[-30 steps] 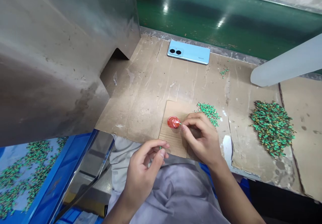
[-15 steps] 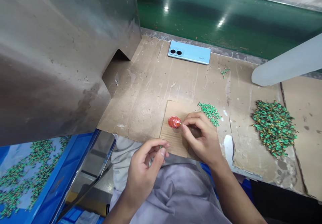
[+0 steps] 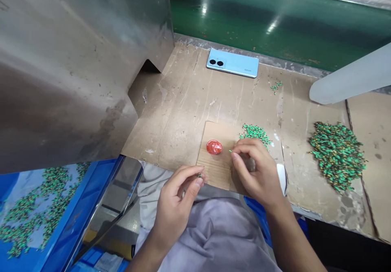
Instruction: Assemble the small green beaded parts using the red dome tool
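Between thumb and fingers, my left hand pinches a small dark-and-green part, mostly covered by the fingertips. My right hand is closed on a tiny green piece whose tip sticks out to the left. Just left of that tip, a red glossy blob in a shallow round shape sits on a cardboard piece. Behind my right hand lies a small heap of tiny green pieces, partly hidden by the knuckles.
A larger pile of green-and-gold parts is at right. A light blue phone lies at the back by the green panel. A metal housing walls off the left. Below it is a blue tray with more parts. A white tube juts in.
My right hand has drawn back to the right, taking the tiny green piece away from the red blob. My left hand has stayed almost in place. The whole view has shifted slightly.
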A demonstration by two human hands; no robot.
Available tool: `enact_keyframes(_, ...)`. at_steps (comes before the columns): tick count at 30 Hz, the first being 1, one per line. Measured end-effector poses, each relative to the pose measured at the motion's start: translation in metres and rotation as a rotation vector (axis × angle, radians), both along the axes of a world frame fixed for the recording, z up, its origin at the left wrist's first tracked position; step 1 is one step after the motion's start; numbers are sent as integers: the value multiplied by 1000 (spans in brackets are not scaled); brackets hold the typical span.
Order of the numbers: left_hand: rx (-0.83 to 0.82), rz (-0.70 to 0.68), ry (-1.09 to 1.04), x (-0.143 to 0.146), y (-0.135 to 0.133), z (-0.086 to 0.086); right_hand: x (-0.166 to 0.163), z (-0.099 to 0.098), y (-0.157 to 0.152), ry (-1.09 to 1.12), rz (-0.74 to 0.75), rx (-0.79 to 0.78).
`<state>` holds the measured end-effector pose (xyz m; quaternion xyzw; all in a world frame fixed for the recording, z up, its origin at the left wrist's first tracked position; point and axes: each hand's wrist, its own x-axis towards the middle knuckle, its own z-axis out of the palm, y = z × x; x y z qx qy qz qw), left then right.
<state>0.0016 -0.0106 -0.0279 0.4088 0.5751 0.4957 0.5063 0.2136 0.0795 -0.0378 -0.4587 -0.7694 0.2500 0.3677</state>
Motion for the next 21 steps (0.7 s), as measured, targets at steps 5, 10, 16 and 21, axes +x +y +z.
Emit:
enact_keyframes(5,298,-205,270,-1,0,6,24,4,-14,-209,92,-55)
enact_keyframes(10,469,-334,466,9,8,-1,29,5,-29,-206,175,-127)
enact_keyframes(16,443,-388,611,15,13,-15,27,4,-36,-192,224,-188)
enact_keyframes(21,436,-407,624,15,14,-13,28,1,-36,-228,244,-150)
